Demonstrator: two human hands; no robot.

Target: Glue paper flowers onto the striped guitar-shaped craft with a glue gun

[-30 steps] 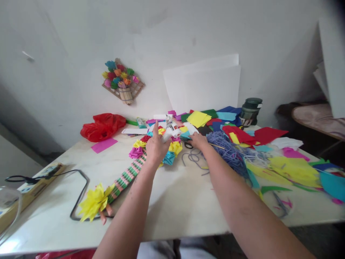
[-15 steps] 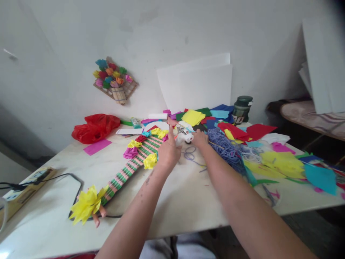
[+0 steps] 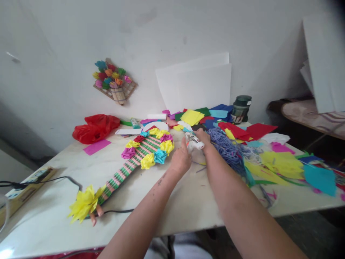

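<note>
My left hand [image 3: 182,157] is closed at the side of a white hot glue gun [image 3: 194,142], its index finger raised by the orange trigger. The hand covers the gun's handle. Just beyond the gun, my right hand [image 3: 202,137] has its fingers curled down at the edge of the blue-purple yarn [image 3: 225,145]; what they pinch is hidden. Left of my hands lies a guitar-shaped craft [image 3: 140,154] in green and pink strips, edged with crumpled paper flowers. A large yellow paper flower [image 3: 85,204] sits at its narrow end.
Coloured paper sheets [image 3: 192,117] lie at the back, with a dark jar [image 3: 241,109] beside them. Yellow paper [image 3: 280,163] and scissors [image 3: 265,196] lie to the right. On the left are a red plastic bag [image 3: 95,127], a power strip [image 3: 28,190] and a black cord [image 3: 118,211].
My left hand and the glue gun have moved right, away from the craft, uncovering its blue and yellow flowers. My right hand has shifted slightly and stays by the yarn.
</note>
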